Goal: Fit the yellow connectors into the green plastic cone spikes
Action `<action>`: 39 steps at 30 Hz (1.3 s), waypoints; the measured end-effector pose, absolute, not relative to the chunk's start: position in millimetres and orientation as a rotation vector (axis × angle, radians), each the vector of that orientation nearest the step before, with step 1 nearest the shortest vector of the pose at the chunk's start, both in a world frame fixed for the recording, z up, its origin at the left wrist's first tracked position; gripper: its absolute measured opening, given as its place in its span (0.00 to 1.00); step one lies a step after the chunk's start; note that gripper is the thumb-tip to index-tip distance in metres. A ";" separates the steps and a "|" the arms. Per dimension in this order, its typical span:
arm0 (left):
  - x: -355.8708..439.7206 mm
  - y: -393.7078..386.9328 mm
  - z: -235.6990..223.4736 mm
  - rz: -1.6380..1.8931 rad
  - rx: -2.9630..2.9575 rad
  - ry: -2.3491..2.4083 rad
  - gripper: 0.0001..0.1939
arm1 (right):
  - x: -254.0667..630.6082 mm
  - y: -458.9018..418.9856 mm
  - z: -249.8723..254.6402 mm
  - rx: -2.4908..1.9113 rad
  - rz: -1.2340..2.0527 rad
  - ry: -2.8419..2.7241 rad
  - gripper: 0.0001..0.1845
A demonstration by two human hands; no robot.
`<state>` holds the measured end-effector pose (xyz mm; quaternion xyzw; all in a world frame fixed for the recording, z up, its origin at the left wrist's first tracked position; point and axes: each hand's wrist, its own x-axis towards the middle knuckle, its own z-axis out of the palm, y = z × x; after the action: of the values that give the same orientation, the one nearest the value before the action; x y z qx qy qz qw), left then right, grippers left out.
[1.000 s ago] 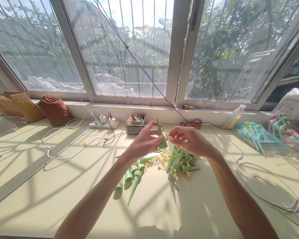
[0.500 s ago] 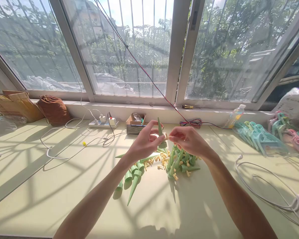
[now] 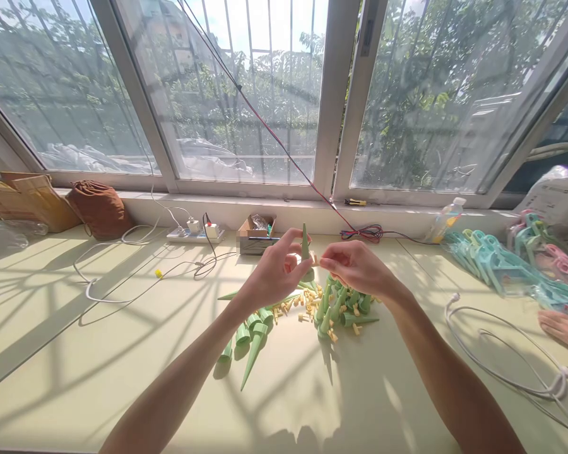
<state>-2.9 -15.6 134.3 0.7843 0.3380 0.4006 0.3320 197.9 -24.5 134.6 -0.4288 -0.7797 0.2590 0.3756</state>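
My left hand [image 3: 281, 265] grips a green plant watering spike [image 3: 305, 246], its point facing up. My right hand [image 3: 355, 268] is closed in a pinch at the outer end of a small yellow valve [image 3: 315, 259], which sticks out from the spike's side. The fingers partly hide where valve and spike meet. Below my hands lie several loose yellow valves [image 3: 307, 309]. Green spikes [image 3: 253, 356] without visible valves lie to the left; spikes with yellow valves [image 3: 331, 309] are heaped on the right.
A power strip [image 3: 196, 234], a small cardboard box [image 3: 256, 227] and coiled wires [image 3: 366, 233] lie along the window sill. Teal clips [image 3: 483, 258] and a bottle [image 3: 447, 221] stand at right, near a white cable [image 3: 506, 315]. Another person's hand [image 3: 565, 328] rests at the right edge.
The spike has become slightly more upright in my left hand, and my right fingertips have shifted slightly at the valve. Another person's hand has come further into view at right, beside a pack of teal clips.
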 end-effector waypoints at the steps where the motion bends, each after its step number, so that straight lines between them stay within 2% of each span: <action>1: -2.8 -15.7 134.4 1.048 2.076 0.894 0.15 | 197.8 -24.5 134.8 -1.097 0.675 -1.992 0.20; 10: -4.5 -16.1 136.9 1.037 2.251 0.978 0.12 | 198.5 -22.7 131.4 -1.073 0.735 -1.988 0.20; 14: -5.2 -16.6 138.2 1.015 2.242 0.975 0.09 | 198.8 -24.6 134.0 -1.047 0.684 -1.962 0.21; 24: -3.7 -15.0 135.0 0.879 2.374 1.001 0.05 | 186.9 -31.3 132.1 -0.971 0.588 -1.821 0.18; 39: -4.3 -15.1 135.8 0.844 2.427 1.016 0.09 | 180.6 -33.1 130.3 -0.939 0.599 -1.809 0.14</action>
<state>-4.3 -15.1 135.8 0.8627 0.3612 0.3001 0.1877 180.6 -33.1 130.3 -0.3862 -0.7436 0.2463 0.4871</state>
